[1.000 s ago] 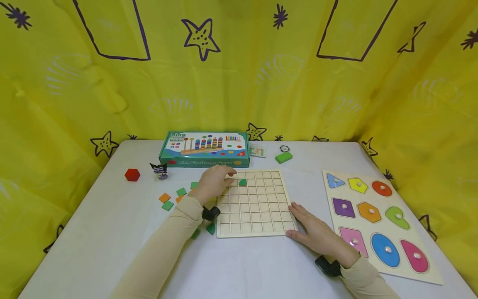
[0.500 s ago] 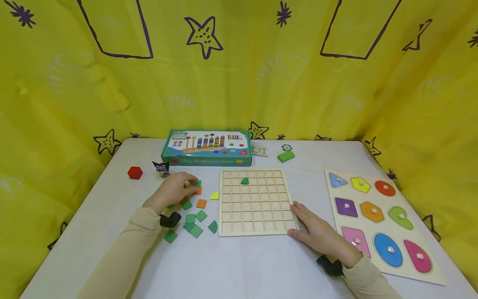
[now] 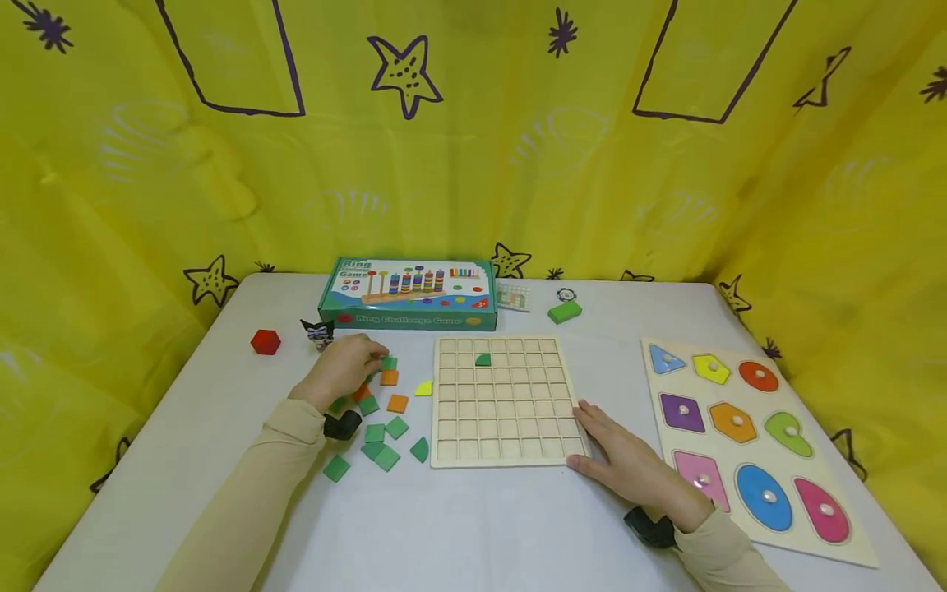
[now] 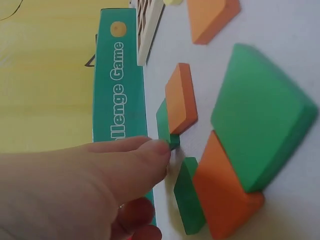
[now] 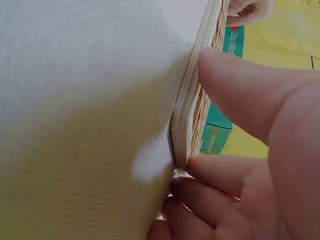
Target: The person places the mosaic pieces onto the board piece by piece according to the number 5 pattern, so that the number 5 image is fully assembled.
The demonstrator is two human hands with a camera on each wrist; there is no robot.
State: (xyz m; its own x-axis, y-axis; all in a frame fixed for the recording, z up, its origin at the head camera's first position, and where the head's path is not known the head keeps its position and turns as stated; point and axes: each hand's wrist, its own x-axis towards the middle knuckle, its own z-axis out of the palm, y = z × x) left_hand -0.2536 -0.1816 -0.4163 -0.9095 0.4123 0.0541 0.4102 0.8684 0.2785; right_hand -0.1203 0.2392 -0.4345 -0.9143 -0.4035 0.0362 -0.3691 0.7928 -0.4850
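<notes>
place the right hand [image 3: 629, 462] first: its fingers lie spread wide along the right edge of the square pale wooden grid board [image 3: 497, 409], thumb at the board's near right corner, no tile held; it appears to steady the board. a dark green wooden quarter-circle tile [image 3: 420, 449] lies just left of the board's near left corner. left of the board's far half, an orange square wooden tile [image 3: 389, 378] lies on the near side of a green square wooden tile [image 3: 390, 363]. the left hand [image 3: 340, 370] is at the green tile, thumb-to-finger gap narrow; whether it is pinched cannot be told. step in hand, as judged: tile pick-up. next move calls for: a secure pinch, then a lift clear of the orange tile.
</notes>
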